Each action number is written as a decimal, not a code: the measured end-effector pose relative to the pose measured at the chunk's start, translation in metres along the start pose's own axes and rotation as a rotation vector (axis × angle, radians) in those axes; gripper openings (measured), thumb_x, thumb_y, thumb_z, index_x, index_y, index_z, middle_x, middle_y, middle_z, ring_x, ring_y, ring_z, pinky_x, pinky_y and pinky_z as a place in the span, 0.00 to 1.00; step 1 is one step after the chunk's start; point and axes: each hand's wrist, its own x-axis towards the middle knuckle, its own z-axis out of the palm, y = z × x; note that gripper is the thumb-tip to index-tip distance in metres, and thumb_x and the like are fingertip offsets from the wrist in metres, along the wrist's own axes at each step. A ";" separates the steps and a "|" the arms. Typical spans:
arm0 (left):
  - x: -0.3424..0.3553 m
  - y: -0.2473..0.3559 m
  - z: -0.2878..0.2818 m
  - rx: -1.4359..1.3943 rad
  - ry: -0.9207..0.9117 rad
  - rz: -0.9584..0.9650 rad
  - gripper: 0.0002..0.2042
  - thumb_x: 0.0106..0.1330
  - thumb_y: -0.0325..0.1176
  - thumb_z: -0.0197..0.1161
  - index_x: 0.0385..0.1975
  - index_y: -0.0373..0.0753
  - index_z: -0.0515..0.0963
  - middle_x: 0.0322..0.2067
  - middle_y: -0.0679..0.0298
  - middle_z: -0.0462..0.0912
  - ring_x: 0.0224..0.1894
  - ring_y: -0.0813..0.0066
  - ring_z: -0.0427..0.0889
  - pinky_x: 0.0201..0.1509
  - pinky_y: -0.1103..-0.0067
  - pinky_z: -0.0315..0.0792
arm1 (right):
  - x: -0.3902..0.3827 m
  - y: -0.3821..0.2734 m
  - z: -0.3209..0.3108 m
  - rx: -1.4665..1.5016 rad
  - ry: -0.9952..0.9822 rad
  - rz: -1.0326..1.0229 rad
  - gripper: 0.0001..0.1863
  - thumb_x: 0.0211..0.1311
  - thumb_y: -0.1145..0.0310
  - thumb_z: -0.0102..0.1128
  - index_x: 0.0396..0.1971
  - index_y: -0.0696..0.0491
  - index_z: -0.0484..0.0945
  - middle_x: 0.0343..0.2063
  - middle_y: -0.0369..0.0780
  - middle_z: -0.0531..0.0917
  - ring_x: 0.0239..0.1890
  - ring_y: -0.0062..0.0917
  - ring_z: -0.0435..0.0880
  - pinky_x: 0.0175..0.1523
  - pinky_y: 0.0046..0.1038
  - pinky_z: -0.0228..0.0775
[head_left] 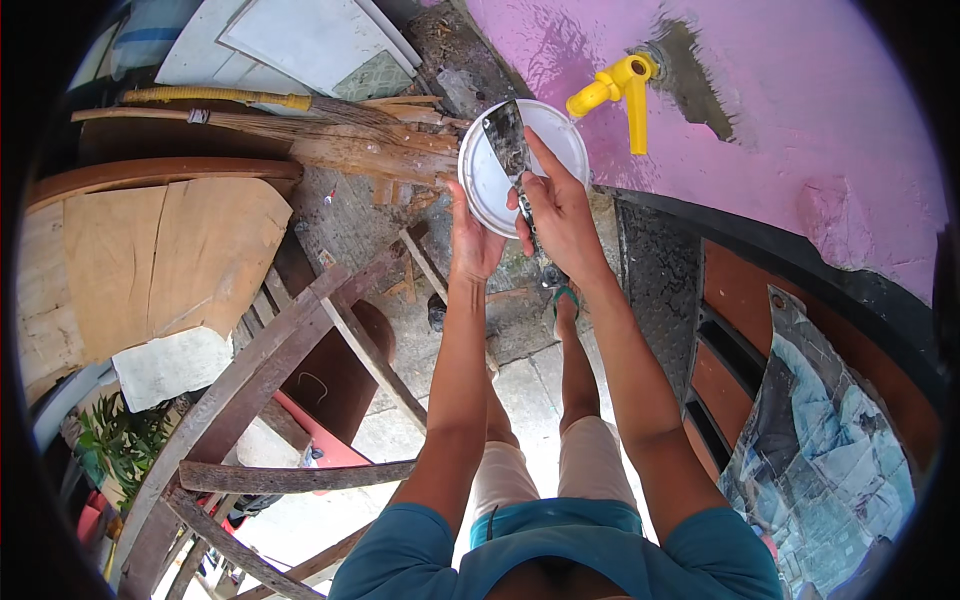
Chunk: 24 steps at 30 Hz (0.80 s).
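Note:
A round white lid (484,190) with a raised rim is in front of me, below a yellow tap (610,85). My left hand (474,240) holds the lid by its lower left edge, fingers partly hidden under it. My right hand (562,212) is closed round the handle of a scraper (507,140), with the index finger stretched out alongside. The scraper's broad blade is dark and smeared and lies over the lid; whether it touches the lid, I cannot tell. The tap's mouth is close to the lid's upper right rim.
A pink wall (760,90) carries the tap. On the left are a stick broom (250,115), wooden boards (160,260) and a weathered wooden frame (230,400). At the right, a crumpled blue-grey sheet (820,430) hangs beside brown panels (715,370). Concrete floor (520,340) lies underfoot.

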 end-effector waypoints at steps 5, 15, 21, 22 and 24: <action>0.007 -0.004 -0.009 0.023 0.033 -0.046 0.35 0.65 0.66 0.35 0.55 0.39 0.64 0.27 0.65 0.72 0.18 0.70 0.77 0.09 0.77 0.72 | 0.002 -0.002 0.003 -0.066 0.023 0.067 0.27 0.69 0.75 0.40 0.67 0.50 0.53 0.22 0.35 0.73 0.12 0.14 0.67 0.16 0.20 0.63; 0.017 0.008 -0.018 0.202 0.182 0.002 0.39 0.63 0.68 0.39 0.59 0.36 0.63 0.48 0.58 0.76 0.40 0.68 0.79 0.35 0.73 0.76 | -0.024 -0.012 -0.008 -0.100 -0.154 0.077 0.28 0.65 0.76 0.44 0.66 0.48 0.58 0.18 0.36 0.75 0.11 0.15 0.69 0.17 0.22 0.65; 0.014 0.006 -0.011 0.188 0.170 0.010 0.36 0.66 0.64 0.39 0.61 0.36 0.61 0.56 0.58 0.70 0.57 0.67 0.70 0.63 0.69 0.62 | 0.004 0.003 -0.024 -0.317 -0.037 -0.134 0.28 0.67 0.75 0.46 0.66 0.41 0.58 0.19 0.32 0.76 0.14 0.12 0.69 0.22 0.19 0.66; 0.014 0.007 -0.011 0.173 0.169 0.008 0.36 0.67 0.63 0.39 0.61 0.36 0.61 0.56 0.58 0.70 0.58 0.67 0.70 0.63 0.69 0.63 | 0.007 0.005 -0.026 -0.317 -0.038 -0.134 0.28 0.67 0.75 0.46 0.66 0.41 0.58 0.19 0.32 0.76 0.14 0.12 0.69 0.22 0.19 0.66; 0.014 0.010 -0.012 0.160 0.172 0.010 0.35 0.67 0.63 0.39 0.60 0.36 0.61 0.56 0.58 0.70 0.58 0.67 0.70 0.63 0.69 0.63 | 0.011 0.008 -0.028 -0.389 -0.056 -0.189 0.28 0.67 0.74 0.47 0.66 0.40 0.59 0.19 0.32 0.76 0.15 0.12 0.69 0.23 0.19 0.65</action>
